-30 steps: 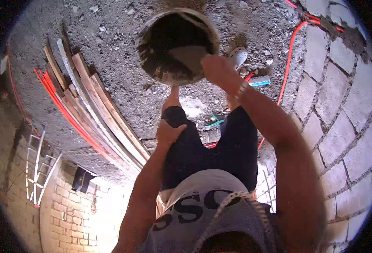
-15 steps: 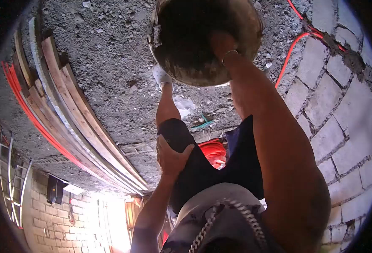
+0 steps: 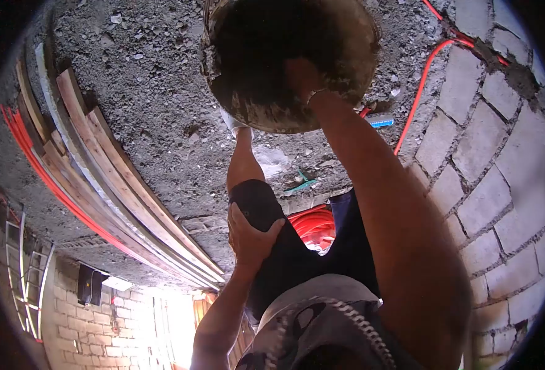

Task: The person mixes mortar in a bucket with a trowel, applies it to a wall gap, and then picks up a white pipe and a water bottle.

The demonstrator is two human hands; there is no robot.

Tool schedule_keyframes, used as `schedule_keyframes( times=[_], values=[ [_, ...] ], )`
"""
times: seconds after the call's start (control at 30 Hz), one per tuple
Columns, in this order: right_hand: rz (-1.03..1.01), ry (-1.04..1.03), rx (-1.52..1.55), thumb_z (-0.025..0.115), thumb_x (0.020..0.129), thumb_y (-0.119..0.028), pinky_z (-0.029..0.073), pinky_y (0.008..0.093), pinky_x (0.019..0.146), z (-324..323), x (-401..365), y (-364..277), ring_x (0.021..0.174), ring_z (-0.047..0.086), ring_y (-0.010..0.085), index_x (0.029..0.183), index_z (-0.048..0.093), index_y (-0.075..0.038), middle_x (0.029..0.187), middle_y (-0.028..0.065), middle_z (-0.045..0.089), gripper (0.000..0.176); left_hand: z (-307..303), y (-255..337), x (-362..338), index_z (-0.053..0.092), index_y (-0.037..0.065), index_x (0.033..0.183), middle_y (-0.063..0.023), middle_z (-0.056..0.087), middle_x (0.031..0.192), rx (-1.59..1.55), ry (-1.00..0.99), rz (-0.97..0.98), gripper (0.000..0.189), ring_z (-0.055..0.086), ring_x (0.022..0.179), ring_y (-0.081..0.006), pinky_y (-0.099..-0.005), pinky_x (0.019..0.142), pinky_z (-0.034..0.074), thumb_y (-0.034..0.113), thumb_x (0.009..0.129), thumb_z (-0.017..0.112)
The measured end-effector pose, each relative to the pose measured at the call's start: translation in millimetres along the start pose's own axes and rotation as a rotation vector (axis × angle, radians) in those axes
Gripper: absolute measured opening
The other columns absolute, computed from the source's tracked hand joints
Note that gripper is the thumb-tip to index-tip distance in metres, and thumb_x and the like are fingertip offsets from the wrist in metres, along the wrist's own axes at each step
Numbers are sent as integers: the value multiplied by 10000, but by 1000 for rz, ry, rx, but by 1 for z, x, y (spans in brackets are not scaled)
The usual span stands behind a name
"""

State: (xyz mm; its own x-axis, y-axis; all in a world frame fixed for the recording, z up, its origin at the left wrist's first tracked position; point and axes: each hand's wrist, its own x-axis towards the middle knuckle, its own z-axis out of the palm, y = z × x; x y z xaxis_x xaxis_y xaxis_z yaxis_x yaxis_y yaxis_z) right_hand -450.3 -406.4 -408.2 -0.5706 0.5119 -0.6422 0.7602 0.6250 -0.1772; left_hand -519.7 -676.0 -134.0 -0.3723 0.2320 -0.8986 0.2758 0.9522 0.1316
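At far left, a pale metal ladder (image 3: 22,271) leans near a block wall. Next, thin red tubes (image 3: 56,191) and long, rough wooden boards (image 3: 121,179) lie on gray, gravelly ground (image 3: 161,92), curved by the wide lens. The left hand (image 3: 251,240) rests half open on the dark cloth over the person's knee, thumb spread from the fingers. Above it in the view, a round bucket (image 3: 254,114), its rim crusted and stained, stands on the ground around the right hand (image 3: 302,77), which reaches inside; shadow hides the fingers, so its grip cannot be told. Below the bucket are a green scrap (image 3: 302,184) and, between the legs, a glossy red coil (image 3: 316,227). Dark marks on the shirt (image 3: 316,290) cannot be read. Right of the bucket lies a cylinder (image 3: 382,122) with a blue label, its print too small to read, then a red hose (image 3: 416,105) beside large, pale masonry blocks (image 3: 495,191).
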Motion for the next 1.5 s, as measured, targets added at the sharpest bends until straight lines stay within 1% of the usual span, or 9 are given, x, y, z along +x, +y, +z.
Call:
schedule_keyframes(
  times=[0.23, 0.53, 0.9, 0.93, 0.97, 1.0, 1.27, 1.33, 1.5],
  values=[
    [22, 134, 301, 590, 747, -256, 487, 426, 741, 12, -10, -4, 811, 606, 343, 906, 666, -143, 844, 167, 631, 209, -4, 5, 0, 225, -84, 1292, -288, 348, 1268, 9, 2, -13, 1026, 355, 1188, -405, -447, 972, 314, 428, 589, 768],
    [4, 272, 456, 508, 842, -296, 479, 460, 630, -58, -31, -20, 702, 582, 402, 783, 604, -16, 712, 228, 598, 301, -10, 6, 0, 235, -99, 1279, -295, 342, 1272, -31, 1, 16, 1012, 348, 1192, -412, -449, 985, 305, 419, 592, 767],
    [86, 249, 440, 530, 814, -373, 480, 448, 714, -123, -119, -32, 786, 604, 376, 948, 601, -57, 824, 183, 635, 351, -20, 5, 7, 294, -106, 1268, -292, 385, 1256, -77, -28, 69, 1027, 378, 1189, -394, -420, 991, 315, 475, 568, 770],
    [217, 126, 489, 523, 817, -401, 482, 455, 716, -172, -143, -43, 761, 612, 359, 960, 614, -99, 788, 164, 638, 347, -15, 2, 8, 334, -99, 1252, -281, 423, 1229, -63, 25, 114, 1007, 410, 1167, -384, -416, 974, 337, 472, 552, 778],
    [24, 345, 341, 519, 811, -442, 487, 461, 703, -186, -154, -40, 739, 619, 346, 968, 621, -127, 751, 149, 635, 367, -23, 11, 6, 342, -92, 1251, -271, 438, 1215, -160, -56, 70, 993, 421, 1155, -384, -419, 964, 348, 457, 550, 782],
    [118, 75, 380, 598, 774, -418, 485, 446, 704, -205, -174, -29, 820, 608, 343, 951, 602, -87, 891, 170, 627, 375, -29, 23, 4, 342, -100, 1246, -271, 450, 1198, -96, -72, 46, 990, 425, 1146, -386, -416, 965, 347, 445, 548, 784],
    [163, 263, 630, 642, 759, -406, 453, 428, 718, -252, -269, 47, 788, 576, 356, 969, 627, -69, 804, 167, 631, 396, -32, 41, 18, 440, -109, 1116, -244, 541, 1060, -80, -76, 250, 779, 537, 974, -374, -405, 851, 428, 379, 610, 774],
    [33, 391, 693, 711, 715, -242, 476, 327, 602, -276, -293, 78, 635, 607, 256, 925, 616, -47, 716, 139, 625, 302, -34, 58, 14, 460, -111, 1114, -253, 543, 1063, -170, -143, 150, 754, 548, 972, -359, -384, 842, 438, 347, 609, 783],
    [27, 121, 966, 701, 734, -278, 461, 312, 587, -319, -327, 188, 613, 603, 220, 934, 619, -59, 701, 105, 618, 308, -9, 87, 30, 474, -108, 1089, -234, 564, 1025, -33, -68, 77, 722, 567, 935, -331, -371, 816, 451, 334, 611, 787]
  ],
)
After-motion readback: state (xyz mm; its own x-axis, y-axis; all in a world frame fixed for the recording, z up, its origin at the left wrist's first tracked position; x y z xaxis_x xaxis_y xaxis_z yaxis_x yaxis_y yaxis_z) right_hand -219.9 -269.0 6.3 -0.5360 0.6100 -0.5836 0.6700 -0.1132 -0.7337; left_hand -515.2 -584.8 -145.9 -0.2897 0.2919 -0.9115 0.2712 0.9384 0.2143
